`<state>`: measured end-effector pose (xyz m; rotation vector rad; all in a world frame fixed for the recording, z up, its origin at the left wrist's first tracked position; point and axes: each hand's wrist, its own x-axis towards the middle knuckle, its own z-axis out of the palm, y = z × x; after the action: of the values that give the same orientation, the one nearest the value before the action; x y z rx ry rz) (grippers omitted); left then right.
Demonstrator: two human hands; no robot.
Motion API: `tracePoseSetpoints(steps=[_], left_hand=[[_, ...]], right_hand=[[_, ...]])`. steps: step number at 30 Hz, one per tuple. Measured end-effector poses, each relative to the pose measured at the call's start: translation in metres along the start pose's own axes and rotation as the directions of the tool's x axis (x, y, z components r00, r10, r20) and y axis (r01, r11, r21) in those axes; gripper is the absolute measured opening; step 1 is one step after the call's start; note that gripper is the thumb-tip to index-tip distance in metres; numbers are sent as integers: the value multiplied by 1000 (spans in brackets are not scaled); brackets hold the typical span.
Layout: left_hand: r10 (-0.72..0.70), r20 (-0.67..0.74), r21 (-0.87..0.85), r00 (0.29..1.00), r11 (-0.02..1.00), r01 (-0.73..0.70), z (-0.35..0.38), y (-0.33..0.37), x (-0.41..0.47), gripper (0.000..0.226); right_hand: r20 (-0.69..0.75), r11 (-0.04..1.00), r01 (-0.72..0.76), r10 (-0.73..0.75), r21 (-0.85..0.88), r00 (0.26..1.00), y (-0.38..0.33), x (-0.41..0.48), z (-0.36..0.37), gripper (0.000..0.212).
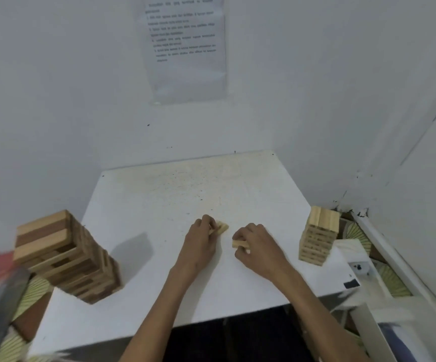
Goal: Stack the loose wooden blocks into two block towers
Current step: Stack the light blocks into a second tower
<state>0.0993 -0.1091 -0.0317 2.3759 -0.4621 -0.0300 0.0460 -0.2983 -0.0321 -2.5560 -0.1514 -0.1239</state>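
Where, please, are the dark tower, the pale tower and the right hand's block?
dark tower (43, 233): head view, its top layer.
pale tower (316, 244): head view, its front face.
right hand's block (237, 243): head view, its exposed end.

A: Towers where?
B: Left tower (65, 254) at L edge of table (159, 194), right tower (318, 236) at R edge, well apart.
A: Btwn them?
B: Left hand (201, 239) w/ blocks (222, 227), right hand (258, 246) w/ block (239, 243), side by side. Sheet (185, 48) on wall behind.

Both bare forearms reached forward side by side, angling slightly toward each other. The left hand (200, 242) lay knuckles-up, fingers curled round a few small blocks (220, 228). The right hand (257, 246), just beside it, pinched a single block (238, 243).
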Motion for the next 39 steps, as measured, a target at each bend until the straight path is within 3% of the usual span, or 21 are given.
tracePoseSetpoints(steps=[5, 9, 13, 18, 21, 24, 28, 39], left_hand=[[-90, 48, -119, 995, 988, 95, -12, 2, -44, 17], [-104, 28, -101, 994, 989, 106, -16, 2, -53, 11], [-93, -65, -75, 993, 993, 88, -23, 3, -51, 9], [-85, -77, -25, 993, 996, 83, -21, 0, -46, 9], [-77, -85, -6, 993, 997, 77, -17, -3, -49, 7], [-65, -65, -31, 996, 998, 63, -12, -4, -59, 20], [-36, -46, -53, 998, 998, 34, -6, -7, -65, 44], [-26, -16, -80, 1000, 996, 25, -8, -4, -59, 49]], right_hand=[[46, 978, 199, -201, 57, 978, -9, -28, 5, 27], [64, 969, 175, -189, 174, 980, -12, -33, 3, 48], [122, 981, 172, -181, 85, 976, -11, -27, -3, 62], [210, 955, 295, -283, -26, 936, -11, -16, -8, 54], [209, 963, 270, -263, -9, 942, -11, -10, -11, 43], [190, 973, 228, -229, 31, 955, -9, -10, -10, 38], [210, 979, 191, -202, 74, 957, -11, -10, -8, 51], [267, 989, 149, -149, 23, 952, -19, -9, -5, 63]])
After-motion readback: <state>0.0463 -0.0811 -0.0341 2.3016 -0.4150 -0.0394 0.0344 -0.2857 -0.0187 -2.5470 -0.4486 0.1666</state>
